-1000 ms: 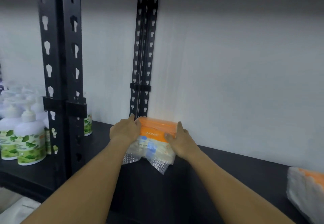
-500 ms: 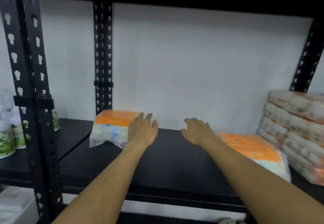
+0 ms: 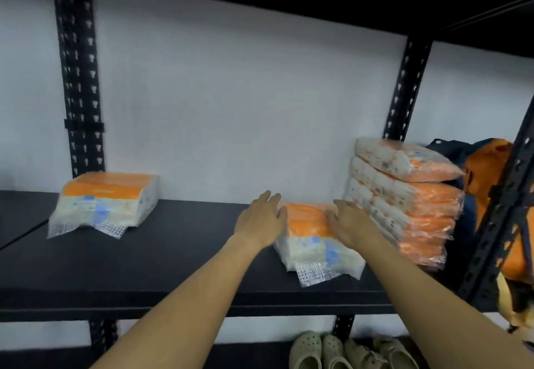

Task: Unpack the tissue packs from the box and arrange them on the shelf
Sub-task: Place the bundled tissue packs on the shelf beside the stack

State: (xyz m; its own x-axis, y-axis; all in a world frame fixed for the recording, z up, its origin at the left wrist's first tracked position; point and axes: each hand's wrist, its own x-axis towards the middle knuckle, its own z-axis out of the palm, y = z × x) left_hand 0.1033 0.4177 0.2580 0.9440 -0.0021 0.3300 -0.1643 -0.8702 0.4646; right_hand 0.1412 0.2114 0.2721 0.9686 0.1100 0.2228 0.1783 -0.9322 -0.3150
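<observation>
An orange-and-white tissue pack [image 3: 313, 241] lies on the black shelf [image 3: 173, 256] right of centre. My left hand [image 3: 260, 218] has straight fingers against the pack's left side. My right hand [image 3: 349, 221] lies over its right upper edge, fingers relaxed. Another tissue pack [image 3: 107, 201] lies alone at the shelf's left end, next to the upright. A stack of several tissue packs [image 3: 404, 204] stands against the wall at the right, close to my right hand.
Black perforated uprights [image 3: 79, 79] frame the shelf bay. An orange and dark bag [image 3: 488, 183] sits behind the right post. Several pale clogs [image 3: 326, 351] lie on the floor below. Bare shelf stretches between the left pack and my hands.
My hands let go of the left pack and moved right across the shelf to the pack beside the stack. The view has swung right, and the lotion bottles have left the frame.
</observation>
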